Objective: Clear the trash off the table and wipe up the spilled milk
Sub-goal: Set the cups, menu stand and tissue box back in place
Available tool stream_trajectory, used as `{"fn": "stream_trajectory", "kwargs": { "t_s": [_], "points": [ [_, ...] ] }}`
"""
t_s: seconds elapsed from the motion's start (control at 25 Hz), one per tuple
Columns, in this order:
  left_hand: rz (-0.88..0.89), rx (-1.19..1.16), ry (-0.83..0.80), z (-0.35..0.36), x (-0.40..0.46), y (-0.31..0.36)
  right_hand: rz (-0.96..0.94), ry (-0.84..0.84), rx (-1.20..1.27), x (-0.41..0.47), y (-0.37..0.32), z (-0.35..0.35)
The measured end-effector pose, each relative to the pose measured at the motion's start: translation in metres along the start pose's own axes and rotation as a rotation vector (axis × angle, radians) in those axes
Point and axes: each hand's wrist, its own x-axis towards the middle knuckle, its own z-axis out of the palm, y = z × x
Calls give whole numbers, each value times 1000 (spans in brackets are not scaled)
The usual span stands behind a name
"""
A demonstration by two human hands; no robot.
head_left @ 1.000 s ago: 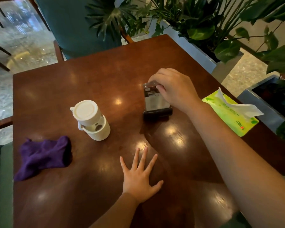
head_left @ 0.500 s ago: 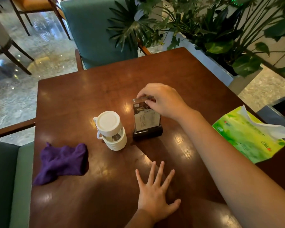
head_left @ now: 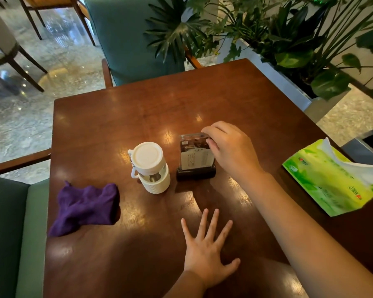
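My right hand (head_left: 229, 148) grips the top right of a clear acrylic menu stand (head_left: 194, 158), which stands upright on its dark base near the middle of the brown wooden table (head_left: 138, 108). My left hand (head_left: 206, 253) lies flat on the table near the front edge, fingers spread, holding nothing. A white lidded cup (head_left: 149, 167) stands just left of the menu stand. A crumpled purple cloth (head_left: 85, 206) lies at the table's left side. A green tissue pack (head_left: 329, 180) with a white tissue sticking out lies at the right edge. I see no trash or milk.
A teal chair (head_left: 134, 37) stands behind the far edge of the table and a green seat (head_left: 11, 233) on the left. Leafy plants in a grey planter (head_left: 289, 84) run along the right side. More chairs stand on the marble floor at top left.
The camera has tilted up and back, so the table shows lower in view. The menu stand went from tilted to upright under my right hand. My left hand has stayed flat.
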Motion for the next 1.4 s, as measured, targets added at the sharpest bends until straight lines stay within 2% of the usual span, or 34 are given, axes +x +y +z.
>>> {"fn": "stream_trajectory", "kwargs": {
  "t_s": [0.28,0.56,1.12,1.24,1.4],
  "points": [
    [-31,-13,89,-8,-4,2,-83,-145,114,30,9,-4],
    [-35,-18,83,1,-7,4,-31,-212,164,27,18,-8],
    [-38,31,171,10,-4,-2,10,-42,18,-11,21,-6],
    [-40,23,177,11,-6,0,158,12,-82,-68,41,-10],
    [-52,43,172,9,-5,2,623,-38,-392,-143,99,-30]
  ]
}}
